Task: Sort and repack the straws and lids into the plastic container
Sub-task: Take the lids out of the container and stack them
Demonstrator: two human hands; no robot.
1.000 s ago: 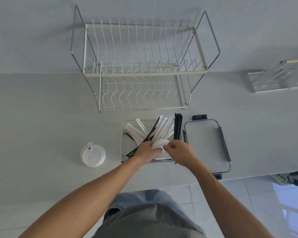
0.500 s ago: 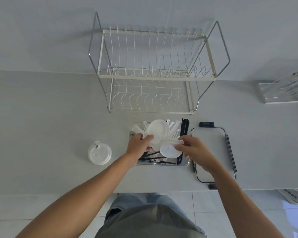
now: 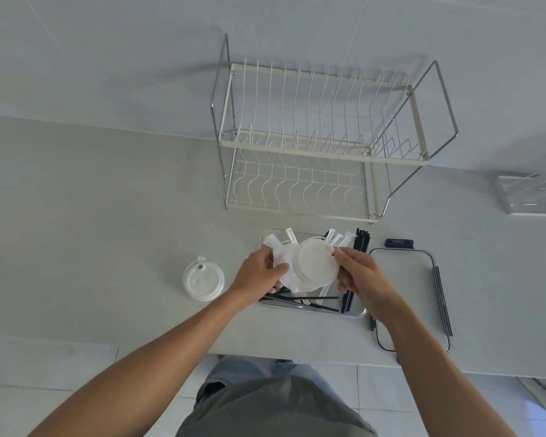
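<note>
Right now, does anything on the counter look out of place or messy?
Yes. One white lid lies alone on the counter, left of the plastic container. Black straws lie crisscrossed inside the container, unsorted.

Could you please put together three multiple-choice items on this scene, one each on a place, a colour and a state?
1. The lone cup lid on the counter lies where?
A. left of the plastic container
B. inside the dish rack
C. on the container cover

2. The straws standing at the container's right edge are:
A. red
B. black
C. green

3. The right hand is:
A. flat on the counter
B. holding a white lid
C. out of view

Answers: 1 A, it sits alone left of the container; 2 B, they look black; 3 B, its fingers grip the lid's edge.
</note>
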